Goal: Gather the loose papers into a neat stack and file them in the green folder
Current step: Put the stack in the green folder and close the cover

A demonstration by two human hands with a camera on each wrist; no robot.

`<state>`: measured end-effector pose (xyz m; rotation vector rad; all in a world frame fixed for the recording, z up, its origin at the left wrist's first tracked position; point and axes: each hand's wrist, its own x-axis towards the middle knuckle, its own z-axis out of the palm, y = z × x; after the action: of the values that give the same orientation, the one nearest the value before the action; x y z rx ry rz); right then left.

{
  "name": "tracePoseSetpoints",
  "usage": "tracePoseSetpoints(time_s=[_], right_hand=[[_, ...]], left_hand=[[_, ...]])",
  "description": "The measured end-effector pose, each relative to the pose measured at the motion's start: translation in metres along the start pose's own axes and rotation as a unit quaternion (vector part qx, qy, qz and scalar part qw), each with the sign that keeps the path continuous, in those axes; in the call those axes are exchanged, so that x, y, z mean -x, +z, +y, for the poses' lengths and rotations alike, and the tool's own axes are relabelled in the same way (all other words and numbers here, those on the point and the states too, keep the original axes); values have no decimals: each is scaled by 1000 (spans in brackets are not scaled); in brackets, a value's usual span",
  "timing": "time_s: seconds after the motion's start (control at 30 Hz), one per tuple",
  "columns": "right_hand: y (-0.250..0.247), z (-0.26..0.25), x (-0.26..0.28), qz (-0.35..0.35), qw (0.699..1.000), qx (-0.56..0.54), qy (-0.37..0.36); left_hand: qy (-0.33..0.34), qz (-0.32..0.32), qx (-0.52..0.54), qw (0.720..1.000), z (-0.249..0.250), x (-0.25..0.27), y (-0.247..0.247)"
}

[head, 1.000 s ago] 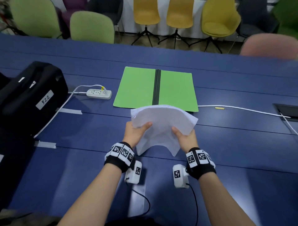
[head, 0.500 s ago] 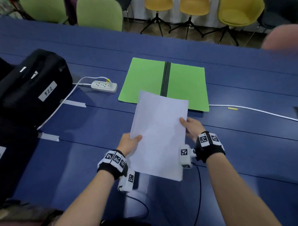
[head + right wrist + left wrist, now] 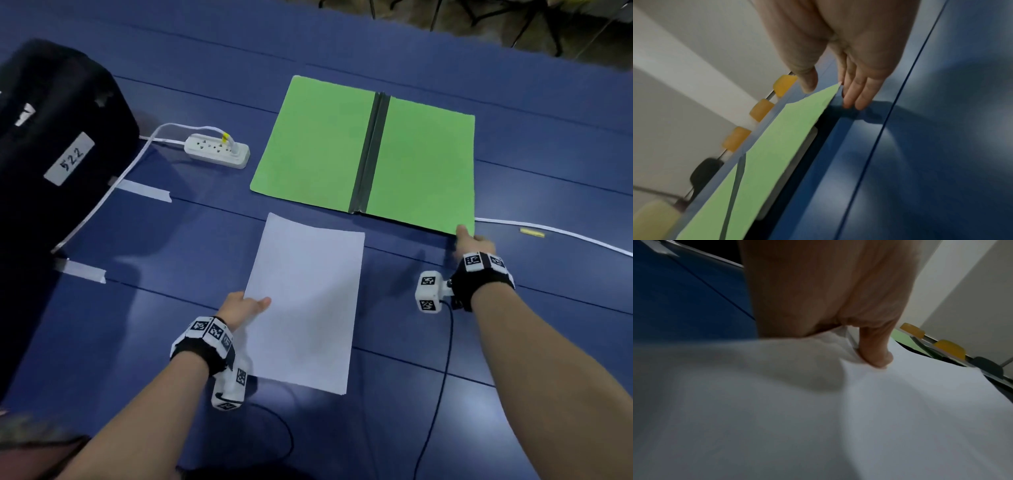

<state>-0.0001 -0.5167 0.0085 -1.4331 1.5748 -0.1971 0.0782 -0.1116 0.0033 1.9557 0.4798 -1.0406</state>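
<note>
Right hand, fingers straight, at the green folder corner on blue table.

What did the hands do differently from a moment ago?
The right hand let go of the paper stack and reached out to the near right corner of the green folder. The left hand still holds the stack's left edge. The folder stays spread on the table.

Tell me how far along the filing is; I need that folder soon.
Done: the papers form one squared stack on the blue table, short of the green folder. In hand: the left hand pinches the stack's left edge, and the right hand reaches the folder's near right corner, fingers straight, no grip yet. Left: putting the stack into the folder, which lies spread flat with nothing on it.
</note>
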Motion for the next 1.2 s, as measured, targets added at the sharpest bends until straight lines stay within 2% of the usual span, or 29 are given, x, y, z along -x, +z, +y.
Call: tracePoseSetpoints(time_s=[0.07, 0.17, 0.33, 0.43, 0.6, 0.77, 0.87, 0.93, 1.0, 1.07, 1.1, 1.13, 1.2], right_hand=[[4, -2, -12, -2, 1000, -23, 17], [4, -19, 8, 15, 998, -50, 32], [-2, -10, 31, -7, 1000, 13, -17], [-14, 16, 53, -17, 998, 58, -33], [-34, 94, 78, -42, 990, 133, -22], [-58, 171, 108, -107, 955, 278, 3], [-73, 197, 134, -168, 916, 362, 34], [-81, 204, 148, -145, 895, 421, 33], [-86, 195, 162, -73, 890, 451, -21], [-81, 173, 175, -40, 913, 388, -116], [-75, 161, 182, -70, 932, 321, -154], [-67, 150, 188, -126, 949, 238, -165], [-51, 136, 200, -263, 954, 68, -122]], left_hand=[[-19, -12, -3, 1000, 0, -7, -4], [-18, -42, 7, 999, 1, -5, -9], [-5, -68, 20, 997, -24, 1, -29], [34, -83, 65, 994, -49, -9, -45], [95, -64, 136, 984, -17, 36, -46], [125, -30, 125, 984, -7, 51, -30], [133, -14, 97, 986, -12, 55, -19], [129, -18, 79, 988, -18, 59, -14], [123, -29, 62, 990, -22, 63, -9], [122, -45, 46, 990, -22, 70, -1], [125, -53, 40, 990, -20, 75, 3], [128, -62, 35, 989, -18, 81, 8], [139, -80, 23, 987, -14, 87, 17]])
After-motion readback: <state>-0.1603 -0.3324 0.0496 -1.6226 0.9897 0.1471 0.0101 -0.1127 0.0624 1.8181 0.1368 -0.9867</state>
